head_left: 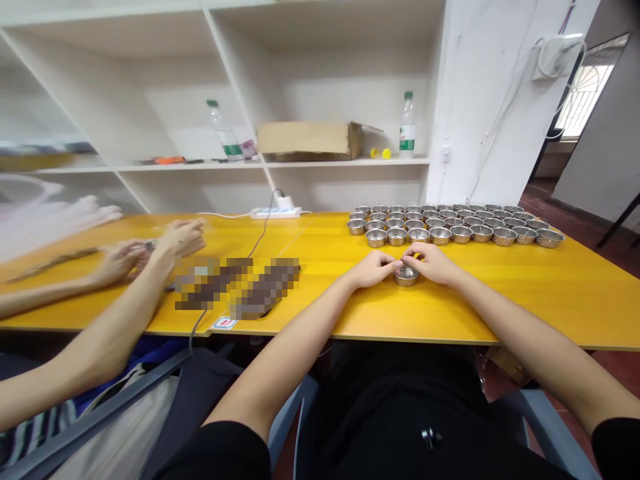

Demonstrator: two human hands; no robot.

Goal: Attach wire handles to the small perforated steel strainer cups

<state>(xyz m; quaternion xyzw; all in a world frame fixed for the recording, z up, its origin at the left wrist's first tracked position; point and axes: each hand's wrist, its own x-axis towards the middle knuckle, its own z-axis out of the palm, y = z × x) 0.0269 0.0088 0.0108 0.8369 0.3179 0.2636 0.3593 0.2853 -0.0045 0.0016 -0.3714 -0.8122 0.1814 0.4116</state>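
A small round metal basket stands upright on the yellow table in front of me. My left hand is closed at its left rim, thumb and fingertips pinched together. From the right, my right hand bends over the same basket with its fingers closed at the top edge. Both sets of fingertips nearly meet above the opening, and whatever small part may lie between them is hidden. Just behind my hands, several rows of like metal baskets with small holes stand open side up.
To the left, a co-worker's hands work at the yellow table. Two blurred-out dark objects lie between us, with a cable alongside. A white power strip sits at the back, below shelves with a cardboard box and bottles.
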